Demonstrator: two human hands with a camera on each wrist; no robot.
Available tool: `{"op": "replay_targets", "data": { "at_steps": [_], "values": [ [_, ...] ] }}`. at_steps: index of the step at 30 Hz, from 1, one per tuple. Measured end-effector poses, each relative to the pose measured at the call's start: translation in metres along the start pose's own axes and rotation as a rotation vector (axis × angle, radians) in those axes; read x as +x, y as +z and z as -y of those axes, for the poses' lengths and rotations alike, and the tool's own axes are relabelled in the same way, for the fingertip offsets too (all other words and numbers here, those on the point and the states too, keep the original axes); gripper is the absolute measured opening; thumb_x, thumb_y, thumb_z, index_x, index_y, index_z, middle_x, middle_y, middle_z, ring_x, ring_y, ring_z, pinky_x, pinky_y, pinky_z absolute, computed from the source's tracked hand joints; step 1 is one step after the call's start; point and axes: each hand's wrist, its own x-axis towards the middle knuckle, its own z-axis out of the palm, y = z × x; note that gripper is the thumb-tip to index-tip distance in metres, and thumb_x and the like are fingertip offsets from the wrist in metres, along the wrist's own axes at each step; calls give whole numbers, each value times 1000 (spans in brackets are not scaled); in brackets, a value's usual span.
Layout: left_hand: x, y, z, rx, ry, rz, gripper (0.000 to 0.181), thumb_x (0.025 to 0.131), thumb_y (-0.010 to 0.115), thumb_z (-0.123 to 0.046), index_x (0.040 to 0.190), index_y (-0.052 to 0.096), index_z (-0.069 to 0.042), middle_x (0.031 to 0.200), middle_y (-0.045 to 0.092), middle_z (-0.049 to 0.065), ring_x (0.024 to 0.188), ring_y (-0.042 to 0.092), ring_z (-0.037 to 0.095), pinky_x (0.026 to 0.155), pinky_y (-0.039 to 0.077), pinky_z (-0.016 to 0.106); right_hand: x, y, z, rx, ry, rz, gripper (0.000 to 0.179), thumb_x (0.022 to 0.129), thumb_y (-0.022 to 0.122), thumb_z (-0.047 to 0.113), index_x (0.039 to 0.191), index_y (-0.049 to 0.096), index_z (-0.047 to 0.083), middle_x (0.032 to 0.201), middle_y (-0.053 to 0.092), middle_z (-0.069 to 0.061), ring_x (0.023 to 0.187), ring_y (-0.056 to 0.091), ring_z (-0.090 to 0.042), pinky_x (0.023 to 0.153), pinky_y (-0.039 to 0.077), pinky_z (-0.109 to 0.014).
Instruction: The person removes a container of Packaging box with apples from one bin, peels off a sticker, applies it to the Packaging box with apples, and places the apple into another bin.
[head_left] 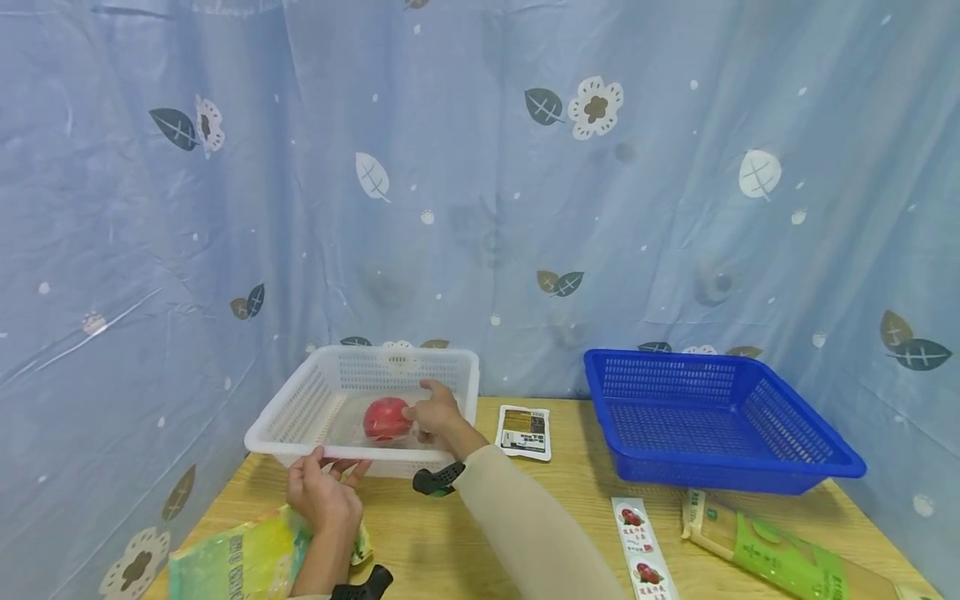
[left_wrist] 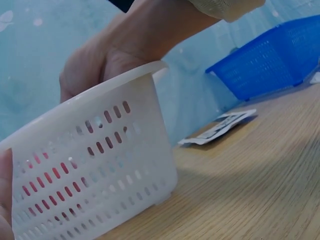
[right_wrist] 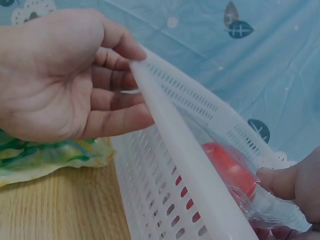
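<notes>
Red fruit (head_left: 386,418), with clear plastic film (right_wrist: 250,205) about it, lies inside the white basket (head_left: 397,455), toward the near wall. The right hand (head_left: 437,417) reaches over the near right corner, its thumb against the fruit's side; the other fingers are partly hidden, so I cannot tell whether they pinch fruit or film. The left hand (head_left: 324,496) pinches the near rim, thumb on top and fingers curled against the outside wall.

Handling the fruit well, as I judge it, calls for the left hand to steady the rim without tipping the basket on the worktop (head_left: 442,533). The right thumb and fingers should take the fruit's body on opposite sides: the film looks slick and loose, and a grip on film alone could let the round fruit roll.
</notes>
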Motion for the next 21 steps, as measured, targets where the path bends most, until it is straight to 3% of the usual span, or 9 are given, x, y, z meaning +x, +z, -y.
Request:
{"op": "replay_targets", "data": {
  "at_steps": [5, 9, 14, 21],
  "values": [
    [1, -2, -2, 2, 18, 10, 11, 104, 51, -13, 95, 51, -5, 88, 52, 7, 53, 63, 17, 53, 61, 39, -1, -1, 1, 69, -15, 25, 74, 90, 69, -2, 156, 39, 13, 111, 66, -17, 47, 26, -9, 45, 35, -23],
    [2, 1, -3, -6, 40, 37, 11, 104, 50, -13, 96, 50, -5, 88, 51, 7, 53, 62, 16, 52, 61, 37, -5, -5, 9, 88, -38, 37, 75, 89, 68, -5, 156, 38, 11, 122, 63, -18, 49, 28, -10, 46, 36, -24],
    [4, 1, -4, 6, 57, 21, 10, 104, 50, -13, 97, 50, -6, 88, 51, 7, 53, 62, 16, 53, 61, 36, -13, -11, 22, 109, -53, 73, 74, 90, 67, -5, 156, 37, 10, 141, 50, -21, 51, 34, -11, 50, 41, -25],
    [4, -1, -2, 43, 68, 32, 9, 106, 45, -13, 101, 47, -6, 90, 51, 7, 55, 59, 14, 52, 61, 34, -19, -29, 40, 118, -72, 72, 69, 92, 67, -3, 154, 41, 14, 141, 48, -21, 52, 31, -11, 52, 46, -27]
  ]
}}
